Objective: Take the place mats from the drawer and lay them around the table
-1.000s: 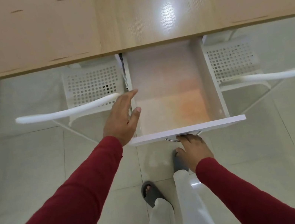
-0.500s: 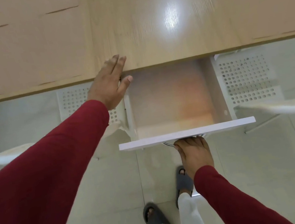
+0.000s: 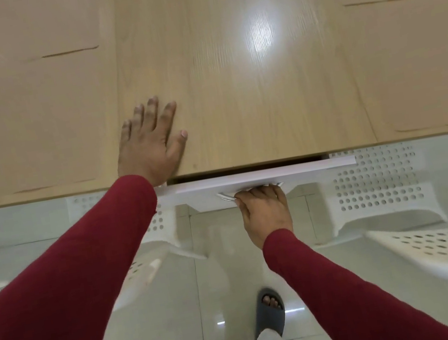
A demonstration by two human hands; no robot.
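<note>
The white drawer front (image 3: 248,179) sits almost flush under the near edge of the wooden table (image 3: 233,94), with only a thin dark gap showing, so its inside is hidden. My right hand (image 3: 265,210) is curled around the metal drawer handle (image 3: 225,196). My left hand (image 3: 150,143) lies flat on the table top just left of the drawer, fingers spread and holding nothing. Tan place mats, nearly the table's colour, lie flat on the left (image 3: 32,127) and on the right (image 3: 421,62) of the table.
Two white perforated plastic chairs stand under the table edge, one on the left (image 3: 133,271) and one on the right (image 3: 380,188). My feet in grey slippers (image 3: 270,313) stand on pale floor tiles between them.
The drawer has slid from wide open to almost shut with my right hand on its handle. My left hand moved from the drawer's side up onto the table top.
</note>
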